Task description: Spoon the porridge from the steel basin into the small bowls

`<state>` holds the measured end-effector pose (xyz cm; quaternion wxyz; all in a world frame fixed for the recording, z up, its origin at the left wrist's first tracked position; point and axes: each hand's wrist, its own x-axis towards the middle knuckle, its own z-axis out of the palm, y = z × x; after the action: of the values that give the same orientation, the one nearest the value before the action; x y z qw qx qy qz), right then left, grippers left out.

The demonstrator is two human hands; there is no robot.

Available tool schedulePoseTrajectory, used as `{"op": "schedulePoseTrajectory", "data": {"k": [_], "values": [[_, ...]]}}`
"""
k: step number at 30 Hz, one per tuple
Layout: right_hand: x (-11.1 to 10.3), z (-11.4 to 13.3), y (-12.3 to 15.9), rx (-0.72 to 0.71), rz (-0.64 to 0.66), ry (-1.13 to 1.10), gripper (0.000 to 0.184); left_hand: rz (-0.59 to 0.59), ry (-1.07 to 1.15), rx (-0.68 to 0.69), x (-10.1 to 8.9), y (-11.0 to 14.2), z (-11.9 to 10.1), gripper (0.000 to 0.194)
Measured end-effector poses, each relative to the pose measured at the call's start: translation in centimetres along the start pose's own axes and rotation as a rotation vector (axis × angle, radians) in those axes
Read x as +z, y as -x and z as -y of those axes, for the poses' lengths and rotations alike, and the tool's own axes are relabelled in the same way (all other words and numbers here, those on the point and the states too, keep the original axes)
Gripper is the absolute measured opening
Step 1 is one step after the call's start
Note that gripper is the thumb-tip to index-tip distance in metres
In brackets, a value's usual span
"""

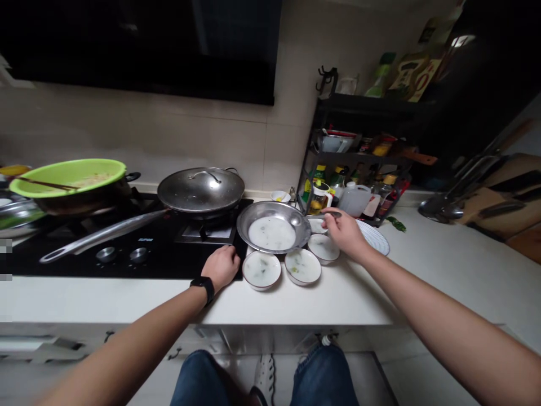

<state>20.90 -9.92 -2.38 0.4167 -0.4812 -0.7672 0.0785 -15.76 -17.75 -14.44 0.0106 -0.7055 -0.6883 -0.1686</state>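
My right hand [343, 232] is closed round the handle of a steel pan [253, 217] that holds white porridge, held just above the counter. Below the pan stand three small white bowls [261, 270], each with porridge in it. My left hand [222, 267] rests as a loose fist on the front right corner of the black stove [127, 251], next to the nearest bowl, and holds nothing that I can see. A black watch sits on that wrist.
A lidded wok [200, 190] with a long handle sits on the right burner. A green bowl [67, 176] with chopsticks rests on a pot at the left. A black rack [359, 169] of bottles and jars stands at the back right, a patterned plate [375, 237] before it.
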Motion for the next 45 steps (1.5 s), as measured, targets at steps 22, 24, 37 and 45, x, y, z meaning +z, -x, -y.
{"op": "schedulePoseTrajectory", "data": {"k": [22,24,37,45], "values": [[11.0,4.2,-2.9,0.755,-0.049,-0.678,0.015,0.003,0.027,-0.03,-0.1,0.0,-0.2,0.019],[10.4,4.3,-2.7,0.775,-0.07,-0.716,0.017,-0.002,0.021,-0.027,-0.1,0.0,-0.2,0.019],[2.2,3.8,-2.6,0.766,-0.2,-0.775,0.014,0.008,-0.008,-0.015,-0.2,0.0,0.0,0.021],[-5.2,1.8,-1.4,0.768,-0.322,-0.76,0.017,0.011,0.0,-0.021,-0.6,0.1,-0.2,0.022]]}}
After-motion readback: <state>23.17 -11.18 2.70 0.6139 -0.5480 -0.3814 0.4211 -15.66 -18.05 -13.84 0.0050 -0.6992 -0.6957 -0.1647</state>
